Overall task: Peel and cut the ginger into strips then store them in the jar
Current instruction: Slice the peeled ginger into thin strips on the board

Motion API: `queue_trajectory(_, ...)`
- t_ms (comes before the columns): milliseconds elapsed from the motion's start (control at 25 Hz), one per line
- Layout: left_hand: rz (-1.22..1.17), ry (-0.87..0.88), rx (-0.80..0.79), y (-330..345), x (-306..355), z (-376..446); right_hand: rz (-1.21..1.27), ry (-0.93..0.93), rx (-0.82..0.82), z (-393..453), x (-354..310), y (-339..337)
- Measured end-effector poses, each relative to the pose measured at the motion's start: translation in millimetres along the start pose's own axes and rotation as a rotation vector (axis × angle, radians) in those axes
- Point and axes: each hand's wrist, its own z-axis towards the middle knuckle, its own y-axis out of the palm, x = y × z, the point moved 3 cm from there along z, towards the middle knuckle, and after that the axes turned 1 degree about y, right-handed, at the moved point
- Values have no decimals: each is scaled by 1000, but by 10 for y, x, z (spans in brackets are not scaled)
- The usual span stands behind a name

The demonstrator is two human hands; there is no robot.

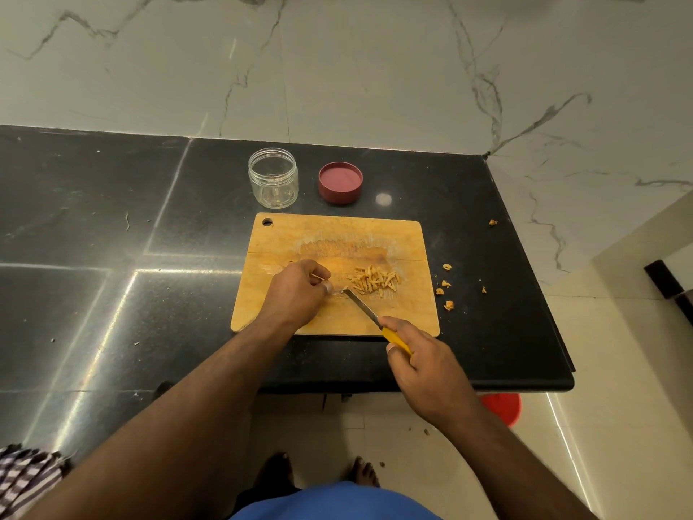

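Observation:
A wooden cutting board (pixel 285 242) lies on the black counter. A small heap of cut ginger strips (pixel 375 281) sits right of its middle. My left hand (pixel 296 290) rests on the board with fingers curled, pinching a thin piece of ginger (pixel 317 276). My right hand (pixel 423 365) grips the yellow handle of a knife (pixel 362 305), whose blade tip touches the board just right of my left fingers. Behind the board stand an uncapped clear jar (pixel 273 178) and its red lid (pixel 340 182), upside down.
Ginger peel scraps (pixel 446 290) lie on the black counter (pixel 112 294) right of the board. The counter's right edge drops to a tiled floor, where a red container (pixel 504 407) shows. A marble wall rises behind. A striped cloth (pixel 22 478) hangs at the lower left.

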Motion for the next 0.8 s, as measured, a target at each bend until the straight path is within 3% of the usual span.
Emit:
queue_trajectory(440,306,138,-87,-122,-51,-53,84,24,-19,17,-100,70)
queue_trajectory(800,174,81,-66,-78,-74,12,95,49,-26,21,-101,88)
